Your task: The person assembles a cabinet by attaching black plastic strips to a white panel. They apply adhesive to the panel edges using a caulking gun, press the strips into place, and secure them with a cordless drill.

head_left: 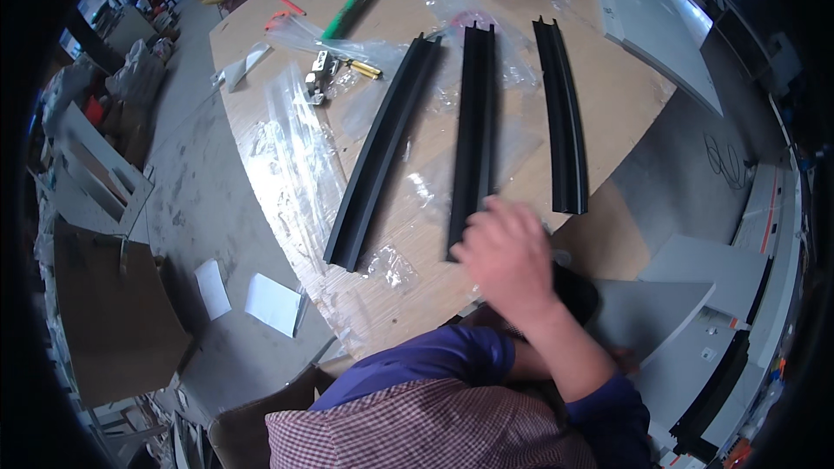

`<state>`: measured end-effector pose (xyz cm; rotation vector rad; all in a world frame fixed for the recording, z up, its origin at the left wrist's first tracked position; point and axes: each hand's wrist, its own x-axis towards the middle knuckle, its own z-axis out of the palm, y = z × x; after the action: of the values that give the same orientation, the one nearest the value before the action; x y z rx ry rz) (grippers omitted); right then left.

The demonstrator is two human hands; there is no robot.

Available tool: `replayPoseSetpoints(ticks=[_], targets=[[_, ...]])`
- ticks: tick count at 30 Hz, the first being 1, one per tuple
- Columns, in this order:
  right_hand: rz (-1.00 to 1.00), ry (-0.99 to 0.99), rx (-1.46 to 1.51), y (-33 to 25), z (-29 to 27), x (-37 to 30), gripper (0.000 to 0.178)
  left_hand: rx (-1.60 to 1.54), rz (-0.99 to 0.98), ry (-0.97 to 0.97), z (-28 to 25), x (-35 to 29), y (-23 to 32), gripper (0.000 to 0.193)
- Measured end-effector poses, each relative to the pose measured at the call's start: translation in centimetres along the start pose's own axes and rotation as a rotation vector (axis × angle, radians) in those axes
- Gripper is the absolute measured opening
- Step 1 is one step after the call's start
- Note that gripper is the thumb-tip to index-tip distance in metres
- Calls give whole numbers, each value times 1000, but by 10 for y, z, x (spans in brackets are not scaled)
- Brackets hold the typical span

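Three long black channel strips lie side by side on the wooden tabletop: a left strip point(382, 152), a middle strip point(473, 139) and a right strip point(563, 117). My right hand point(508, 252) is at the near end of the middle strip, its bent fingers closed over the strip's right side. That near end looks slightly blurred, as do the fingertips. My left arm point(526, 360) crosses to the right beneath the right forearm. Only a sliver of my left hand point(623, 358) shows, beside a grey panel point(647, 317); its fingers are hidden.
A green mallet point(360, 0), a metal fitting point(320, 74) and a yellow-handled tool point(363, 69) lie farther back among clear plastic film point(291, 139). A large pale panel point(651, 22) covers the far right. White sheets point(274, 304) lie on the floor at left, near a brown board point(117, 313).
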<state>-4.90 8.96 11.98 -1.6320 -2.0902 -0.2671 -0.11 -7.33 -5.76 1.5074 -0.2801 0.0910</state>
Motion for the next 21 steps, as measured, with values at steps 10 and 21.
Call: replayPoseSetpoints(ticks=[10, 21], targets=[[-160, -168, 297, -61, 23, 38, 42, 12, 9, 26, -3, -9, 9, 66], [-77, -45, 150, -33, 13, 22, 21, 62, 19, -63, -1, -5, 10, 69]])
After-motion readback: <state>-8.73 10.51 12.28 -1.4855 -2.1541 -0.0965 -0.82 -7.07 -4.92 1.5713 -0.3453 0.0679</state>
